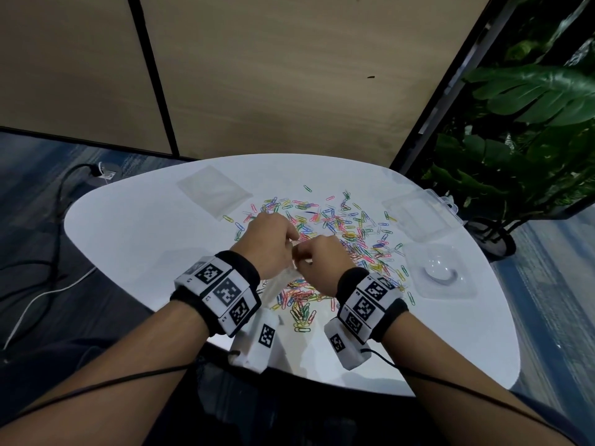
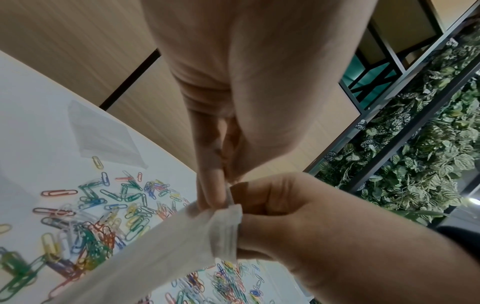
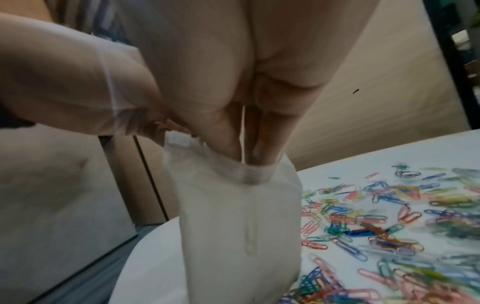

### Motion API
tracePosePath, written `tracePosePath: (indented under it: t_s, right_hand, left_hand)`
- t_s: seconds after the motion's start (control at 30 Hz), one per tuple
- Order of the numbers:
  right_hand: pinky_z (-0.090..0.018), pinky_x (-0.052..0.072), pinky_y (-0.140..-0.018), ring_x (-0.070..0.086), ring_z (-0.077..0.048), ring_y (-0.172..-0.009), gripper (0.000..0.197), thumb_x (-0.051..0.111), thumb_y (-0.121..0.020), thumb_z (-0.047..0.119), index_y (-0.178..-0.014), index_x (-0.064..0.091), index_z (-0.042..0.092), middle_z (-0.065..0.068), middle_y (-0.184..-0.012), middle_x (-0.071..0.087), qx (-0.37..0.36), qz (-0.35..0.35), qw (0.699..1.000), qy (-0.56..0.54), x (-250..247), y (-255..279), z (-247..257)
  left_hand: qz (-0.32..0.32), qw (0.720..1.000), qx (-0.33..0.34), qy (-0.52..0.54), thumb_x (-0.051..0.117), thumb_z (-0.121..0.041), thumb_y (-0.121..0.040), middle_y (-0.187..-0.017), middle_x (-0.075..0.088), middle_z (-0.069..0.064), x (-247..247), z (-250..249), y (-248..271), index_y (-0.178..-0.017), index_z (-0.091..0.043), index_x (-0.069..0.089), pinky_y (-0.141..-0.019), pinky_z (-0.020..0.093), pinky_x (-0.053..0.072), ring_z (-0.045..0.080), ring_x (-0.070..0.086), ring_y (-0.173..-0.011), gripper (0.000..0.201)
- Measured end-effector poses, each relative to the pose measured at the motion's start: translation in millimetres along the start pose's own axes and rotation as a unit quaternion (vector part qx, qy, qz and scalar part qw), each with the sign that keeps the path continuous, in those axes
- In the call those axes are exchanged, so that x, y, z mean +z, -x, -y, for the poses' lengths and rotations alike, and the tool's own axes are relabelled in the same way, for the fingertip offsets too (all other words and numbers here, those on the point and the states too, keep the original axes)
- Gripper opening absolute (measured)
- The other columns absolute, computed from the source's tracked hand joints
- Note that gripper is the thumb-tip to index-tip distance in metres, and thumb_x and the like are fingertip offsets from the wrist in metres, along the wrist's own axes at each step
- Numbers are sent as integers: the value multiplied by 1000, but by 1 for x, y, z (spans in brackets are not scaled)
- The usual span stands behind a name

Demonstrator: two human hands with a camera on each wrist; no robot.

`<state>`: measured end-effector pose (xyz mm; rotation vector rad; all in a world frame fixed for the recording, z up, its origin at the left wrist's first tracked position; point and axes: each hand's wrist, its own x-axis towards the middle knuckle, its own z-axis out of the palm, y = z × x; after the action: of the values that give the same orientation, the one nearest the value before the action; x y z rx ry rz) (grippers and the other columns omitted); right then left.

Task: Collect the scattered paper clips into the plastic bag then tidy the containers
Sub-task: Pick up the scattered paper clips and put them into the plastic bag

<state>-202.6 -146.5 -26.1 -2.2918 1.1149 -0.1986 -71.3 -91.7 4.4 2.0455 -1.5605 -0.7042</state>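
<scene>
- The left hand (image 1: 272, 243) and the right hand (image 1: 322, 262) meet above the near middle of the white rounded tabletop (image 1: 135, 246), each grip pinching the mouth of a small clear plastic bag (image 3: 233, 226).
- In the left wrist view the left fingers (image 2: 210, 185) and the right thumb pinch the bag's top edge from opposite sides.
- In the right wrist view the right fingers (image 3: 226, 131) reach into the bag's mouth and the bag hangs down toward the tabletop.
- The multicoloured paper clips (image 1: 347, 226) lie scattered across the tabletop's middle, beyond and beneath the hands.
- A flat clear plastic sleeve (image 1: 214, 191) lies at the far left, just beside the clips.
- A clear plastic box (image 1: 418, 214) and a clear tray with a round hollow (image 1: 439, 272) sit at the right edge.
- A leafy green plant (image 1: 531, 123) stands beyond the tabletop on the right.
</scene>
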Motion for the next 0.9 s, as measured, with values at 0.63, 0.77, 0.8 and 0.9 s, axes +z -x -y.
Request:
tracePosePath:
  t_s: [0.63, 0.77, 0.8, 0.9]
  right_hand:
    - [-46, 41, -107, 33, -35, -137, 83, 67, -86, 40, -151, 18, 28, -13, -153, 22, 236, 104, 948, 185, 47, 43, -122]
    - [-41, 45, -101, 43, -32, -126, 51, 55, -94, 21, -142, 38, 25, -13, -144, 36, 170, 77, 956, 228, 64, 28, -113]
    - [-39, 47, -98, 47, -31, -121, 45, 54, -94, 15, -137, 45, 22, -14, -139, 41, 160, 68, 956, 234, 66, 23, -111]
    - [-30, 50, -80, 59, -27, -98, 29, 54, -89, -2, -114, 61, 11, -13, -118, 53, 135, 37, 962, 234, 70, 14, -109]
  left_hand:
    - [-15, 1000, 1, -22, 54, -5, -90, -107, 74, 11, -19, 15, 1, -111, -14, 76, -88, 30, 52, 27, 68, -101, 31]
    - [-2, 1000, -19, -15, 54, -6, -87, -112, 72, 11, -19, 17, 3, -114, -13, 75, -92, 29, 52, 25, 65, -108, 35]
    - [4, 999, -27, -16, 55, -7, -86, -113, 71, 12, -19, 18, 3, -115, -13, 74, -94, 32, 54, 26, 65, -108, 35]
    - [34, 998, -42, -40, 58, -10, -84, -103, 71, 10, -17, 20, 2, -105, -13, 76, -84, 32, 57, 28, 68, -98, 28]
